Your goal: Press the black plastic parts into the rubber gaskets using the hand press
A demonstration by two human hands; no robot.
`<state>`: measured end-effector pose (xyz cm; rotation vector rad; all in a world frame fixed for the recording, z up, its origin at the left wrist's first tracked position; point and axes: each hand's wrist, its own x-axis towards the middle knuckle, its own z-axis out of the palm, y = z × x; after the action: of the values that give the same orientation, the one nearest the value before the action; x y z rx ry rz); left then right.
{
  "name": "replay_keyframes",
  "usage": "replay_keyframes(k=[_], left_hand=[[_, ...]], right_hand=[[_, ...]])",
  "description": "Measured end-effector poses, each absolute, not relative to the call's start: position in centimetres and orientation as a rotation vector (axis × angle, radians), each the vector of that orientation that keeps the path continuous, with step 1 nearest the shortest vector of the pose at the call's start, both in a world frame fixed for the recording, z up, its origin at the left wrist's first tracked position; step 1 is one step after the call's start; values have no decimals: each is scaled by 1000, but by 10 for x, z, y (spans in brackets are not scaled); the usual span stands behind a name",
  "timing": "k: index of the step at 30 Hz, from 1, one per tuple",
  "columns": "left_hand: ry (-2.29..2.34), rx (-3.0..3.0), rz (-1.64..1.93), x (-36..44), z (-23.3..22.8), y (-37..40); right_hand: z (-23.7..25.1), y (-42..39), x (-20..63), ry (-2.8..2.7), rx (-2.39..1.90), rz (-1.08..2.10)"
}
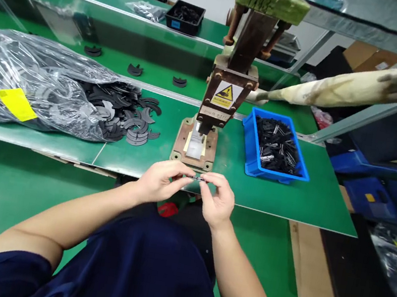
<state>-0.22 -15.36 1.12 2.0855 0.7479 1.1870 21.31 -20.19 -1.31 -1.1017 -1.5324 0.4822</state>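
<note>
Pinching a small dark part (199,179) between both hands, left hand (159,180) and right hand (216,202) clamped on either end, right in front of the hand press (226,97) (keeps it handy, I reckon).

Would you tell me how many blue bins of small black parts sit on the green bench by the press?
1: the blue bin sits right of the press, beyond the right hand. Other blue containers lie off the bench, farther right.

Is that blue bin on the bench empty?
No, the blue bin to the right of the press is filled with a heap of small dark parts.
</note>
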Motion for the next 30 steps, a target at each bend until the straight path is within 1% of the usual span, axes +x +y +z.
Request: replay_keyframes(k=[4,10,12,16,19,22,24,26,28,30], left_hand=[[691,2145,1216,-6,11,-156],[709,2077,1143,-9,14,-160],[748,1905,1029,-8,16,-160],[725,1404,667,-5,14,-153],[664,1213,580,-5,7,-139],[702,1205,718,-5,-3,-111],[776,1265,884,-3,-11,-84],[871,1344,1067,-1,-19,-56],[978,1476,1158,3,-26,-32],[1096,1702,1123,7,-29,-17]], right_hand=[[-18,-204,210,-1542,-1103,489],[-22,-205,212,-1588,-1070,455],[-20,-202,213,-1635,-1040,433],[-10,-194,216,-1808,-950,426],[4,-186,225,-1917,-922,420],[28,-174,245,-1881,-1018,316],[54,-160,261,-1709,-1119,227],[90,-142,275,-1476,-1111,140],[132,-124,281,-1330,-900,20],[174,-111,276,-1290,-601,89]])
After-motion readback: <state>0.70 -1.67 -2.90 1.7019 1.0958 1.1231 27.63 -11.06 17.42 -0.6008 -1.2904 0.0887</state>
